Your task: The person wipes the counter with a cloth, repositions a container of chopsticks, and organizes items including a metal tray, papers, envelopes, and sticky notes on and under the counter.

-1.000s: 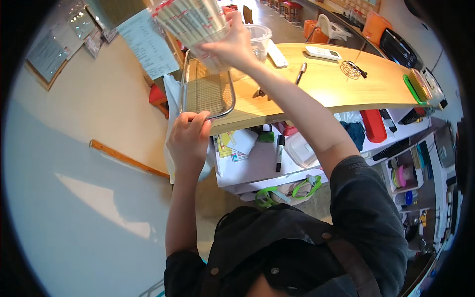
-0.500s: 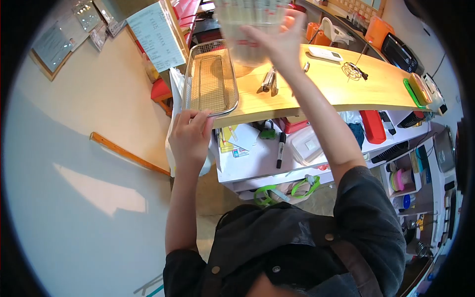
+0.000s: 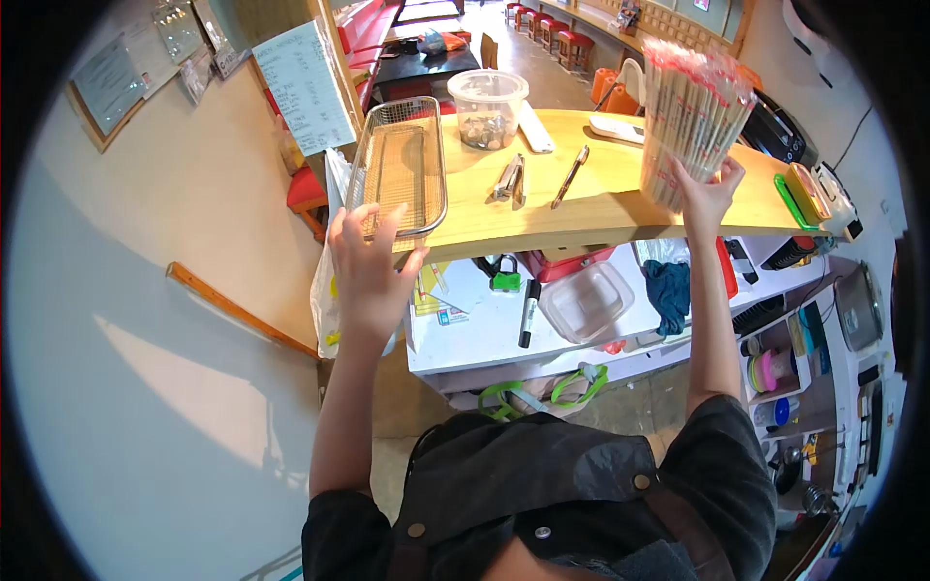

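Observation:
My right hand (image 3: 709, 201) grips the lower part of a tall clear container of wrapped chopsticks (image 3: 693, 121), their red-printed wrappers standing up at the top. It is at the right part of the wooden counter (image 3: 620, 213), near the front edge; whether its base rests on the wood I cannot tell. At the counter's left end lies a rectangular wire mesh basket (image 3: 399, 179) with nothing in it. My left hand (image 3: 366, 281) is at the basket's near end, fingers spread, fingertips by the rim; contact is unclear.
A clear tub of coins (image 3: 488, 111) stands behind a stapler-like metal tool (image 3: 508, 178) and a pen (image 3: 571, 177). A white remote-like device (image 3: 616, 129) lies farther back. The shelf below holds a marker (image 3: 529, 313), a plastic box (image 3: 588, 302) and a teal cloth (image 3: 667, 295).
My right hand has carried the container of chopsticks from above the counter's left side to the right, uncovering the coin tub and pen. My left hand's fingers have spread from the basket's rim.

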